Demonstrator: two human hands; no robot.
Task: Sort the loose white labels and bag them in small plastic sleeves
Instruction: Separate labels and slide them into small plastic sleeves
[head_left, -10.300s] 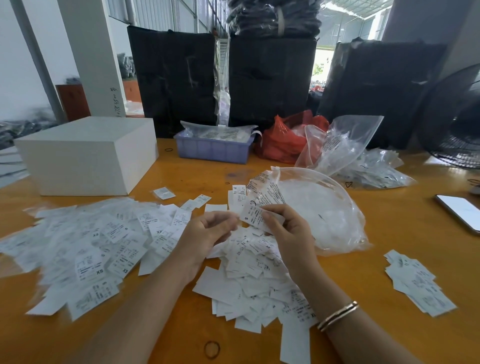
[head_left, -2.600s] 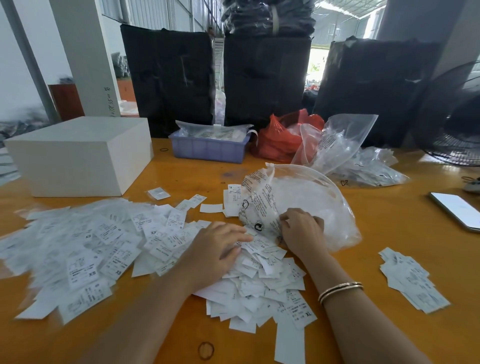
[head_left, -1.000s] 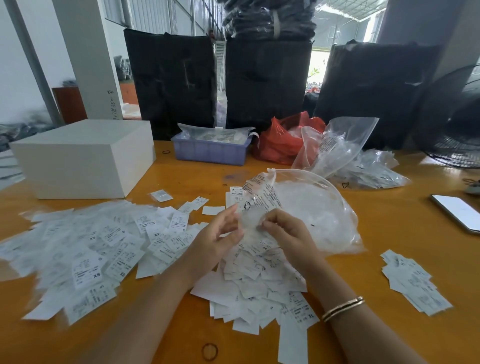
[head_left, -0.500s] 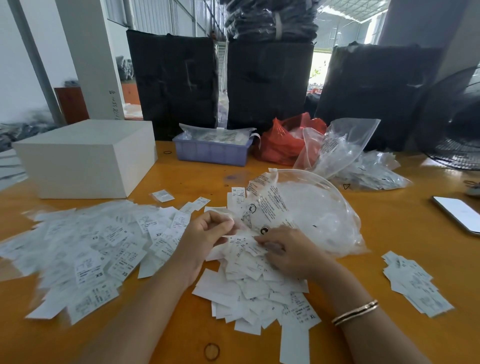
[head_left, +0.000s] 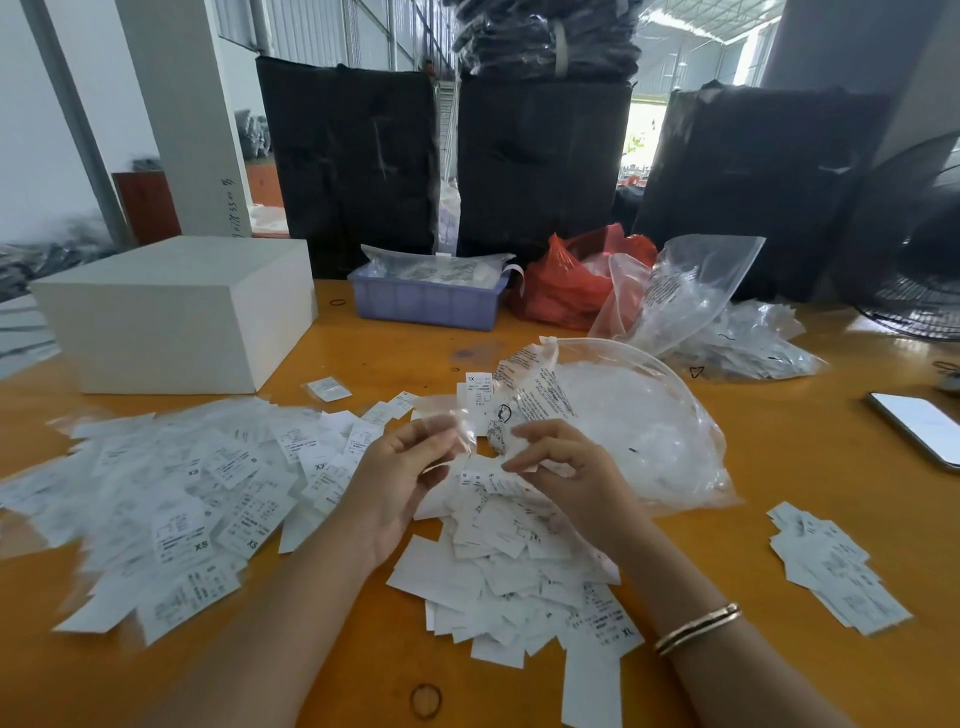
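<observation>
A pile of loose white labels (head_left: 519, 561) lies on the orange table in front of me. My left hand (head_left: 400, 473) pinches a small clear plastic sleeve (head_left: 452, 421) lifted above the pile. My right hand (head_left: 561, 462) hovers beside it with curled fingers pinching a white label (head_left: 493, 478) at the pile's top. A big clear bag of sleeves (head_left: 623, 431) lies just behind my hands. Bagged labels (head_left: 171, 499) spread out on the left.
A white box (head_left: 171, 312) stands at the back left, a purple tray (head_left: 426, 301) and a red bag (head_left: 571, 280) behind. More clear bags (head_left: 727, 332) lie at the back right. A phone (head_left: 919, 426) and a small label stack (head_left: 836, 566) sit on the right. A rubber band (head_left: 426, 700) lies near the front edge.
My right hand rose from the label pile toward my left hand. My left hand now holds a clear sleeve up over the pile.
</observation>
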